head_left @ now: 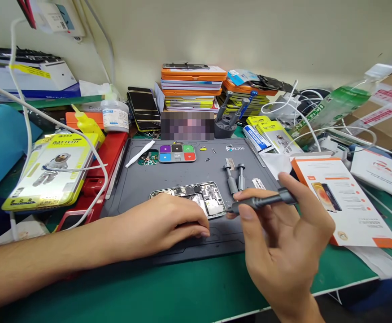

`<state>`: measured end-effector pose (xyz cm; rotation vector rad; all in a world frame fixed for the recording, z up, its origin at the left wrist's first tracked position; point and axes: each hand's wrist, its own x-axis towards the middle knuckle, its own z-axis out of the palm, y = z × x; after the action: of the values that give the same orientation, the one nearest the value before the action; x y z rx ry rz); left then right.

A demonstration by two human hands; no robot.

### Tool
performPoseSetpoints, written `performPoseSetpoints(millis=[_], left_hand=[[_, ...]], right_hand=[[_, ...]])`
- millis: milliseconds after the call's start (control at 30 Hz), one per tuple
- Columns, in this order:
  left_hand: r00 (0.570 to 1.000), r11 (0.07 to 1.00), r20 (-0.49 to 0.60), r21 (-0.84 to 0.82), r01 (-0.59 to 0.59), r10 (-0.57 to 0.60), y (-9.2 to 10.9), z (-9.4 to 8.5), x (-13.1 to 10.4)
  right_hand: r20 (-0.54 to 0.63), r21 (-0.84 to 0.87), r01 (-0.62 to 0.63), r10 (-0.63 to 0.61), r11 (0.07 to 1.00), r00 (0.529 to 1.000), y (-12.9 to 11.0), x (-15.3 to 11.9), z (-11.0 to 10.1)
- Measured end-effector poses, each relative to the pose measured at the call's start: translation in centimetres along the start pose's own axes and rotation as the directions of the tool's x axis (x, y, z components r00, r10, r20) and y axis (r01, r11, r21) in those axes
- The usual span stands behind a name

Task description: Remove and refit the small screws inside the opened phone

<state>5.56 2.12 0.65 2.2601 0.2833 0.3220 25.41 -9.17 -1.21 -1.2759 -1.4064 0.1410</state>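
An opened smartphone (215, 202) lies on a dark grey work mat (138, 179), its circuit boards exposed. Across its near left part rests my left hand (179, 220), fingers curled over the near edge and covering much of the phone. My right hand (280, 237) grips a dark grey screwdriver (259, 202) between thumb and fingers, the index finger pressed on its end cap. The screwdriver's tip points left, at the phone's right end; whether it touches a screw is too small to tell. Two more screwdrivers (230, 179) lie on the mat just beyond.
A coloured screw tray (176, 153) and a white plastic pry tool (140, 154) lie at the mat's back. Behind stand a screwdriver holder (226, 125) and stacked orange boxes (193, 74). Battery packs (53, 166) and a white cable flank the left; an orange-white box (344, 202) sits right.
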Motion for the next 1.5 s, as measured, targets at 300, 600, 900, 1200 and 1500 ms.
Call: performPoseSetpoints(millis=[300, 600, 900, 1200, 1500], left_hand=[[1.000, 0.994, 0.025, 0.105, -0.019, 0.017, 0.3, 0.2, 0.0], [0.999, 0.993, 0.018, 0.111, -0.042, 0.040, 0.0, 0.3, 0.0], [0.999, 0.993, 0.002, 0.105, -0.051, 0.051, -0.1, 0.5, 0.1], [0.999, 0.994, 0.018, 0.098, -0.044, 0.042, 0.0, 0.3, 0.1], [1.000, 0.997, 0.025, 0.069, -0.018, 0.016, -0.1, 0.4, 0.3]], right_hand=[[0.203, -0.140, 0.145, -0.114, 0.980, 0.972, 1.2, 2.5, 1.5], [0.200, -0.140, 0.084, -0.054, 0.987, 0.978, 1.3, 2.5, 1.6], [0.222, -0.154, 0.103, -0.067, 0.983, 0.973, 1.4, 2.2, 1.7], [0.227, -0.303, 0.294, -0.231, 0.906, 0.946, 0.9, 2.9, 0.9], [0.312, -0.329, 0.385, -0.285, 0.862, 0.906, -0.2, 4.1, 0.1]])
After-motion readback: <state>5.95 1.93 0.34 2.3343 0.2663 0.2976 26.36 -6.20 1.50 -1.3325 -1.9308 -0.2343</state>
